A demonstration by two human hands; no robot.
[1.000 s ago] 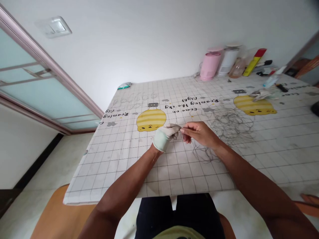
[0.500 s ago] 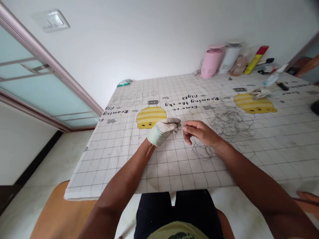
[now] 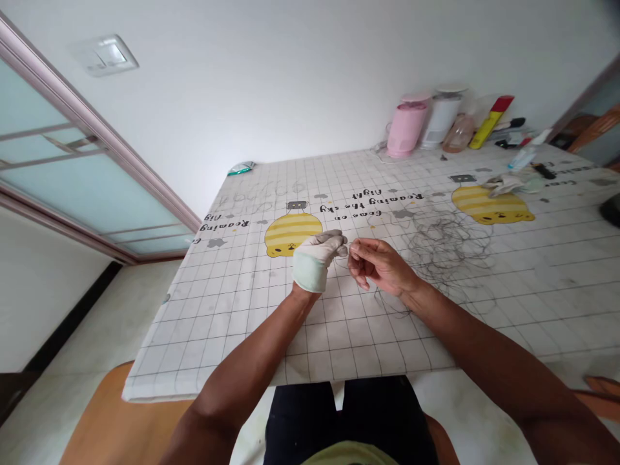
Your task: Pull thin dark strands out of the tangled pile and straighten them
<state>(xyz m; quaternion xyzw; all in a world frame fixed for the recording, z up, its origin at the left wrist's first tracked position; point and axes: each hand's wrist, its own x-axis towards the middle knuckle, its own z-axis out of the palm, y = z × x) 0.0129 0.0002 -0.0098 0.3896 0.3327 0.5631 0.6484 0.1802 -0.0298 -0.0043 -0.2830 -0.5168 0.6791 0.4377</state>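
My left hand, in a white and grey work glove with a pale green cuff, is closed in a pinch above the middle of the table. Almost touching it is my bare right hand, with thumb and forefinger pressed together and the other fingers curled. Between and below the fingertips a thin strand seems to run; it is too fine to follow clearly. A loose tangle of thin dark strands spreads over the cloth beside and behind my right hand, partly hidden by that forearm.
A checked cloth with yellow balloon prints covers the table. Along the wall stand a pink cylinder, a white cylinder, a bottle and a yellow-red box. A crumpled glove lies near a spray bottle.
My right hand has shifted slightly left and its fingers have curled closer to the glove. My left wrist has turned a little. The whole view has tilted slightly upward.
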